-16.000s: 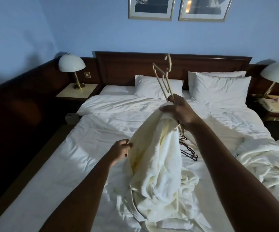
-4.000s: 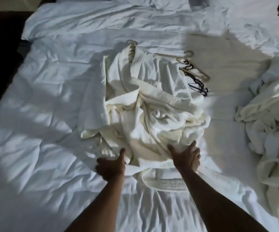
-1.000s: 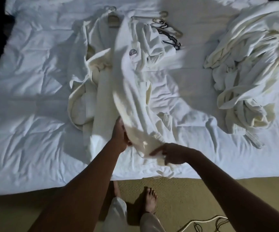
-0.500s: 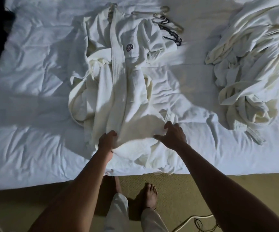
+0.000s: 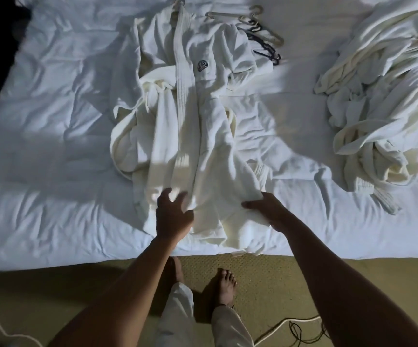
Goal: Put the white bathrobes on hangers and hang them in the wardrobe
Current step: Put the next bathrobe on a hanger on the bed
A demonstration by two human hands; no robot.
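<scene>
A white bathrobe (image 5: 202,126) with a dark chest emblem lies spread lengthwise on the bed, collar at the far end with a hanger hook (image 5: 179,1) poking out of it. My left hand (image 5: 171,216) hovers over the robe's lower hem with fingers spread. My right hand (image 5: 268,207) grips the hem's right edge, the cloth bunched over its fingers. Spare hangers (image 5: 260,28), pale and dark, lie beyond the robe's right shoulder. A second bathrobe (image 5: 383,96) is heaped at the right.
The bed (image 5: 52,121) has a rumpled white duvet; its near edge runs across the frame below my hands. My bare feet stand on tan carpet (image 5: 265,279). Cables (image 5: 295,329) trail on the floor at lower right and lower left.
The robe's front panel, lifted a second ago, now lies flat. My left hand has let go of the hem and opened. My right hand still holds the hem's right edge.
</scene>
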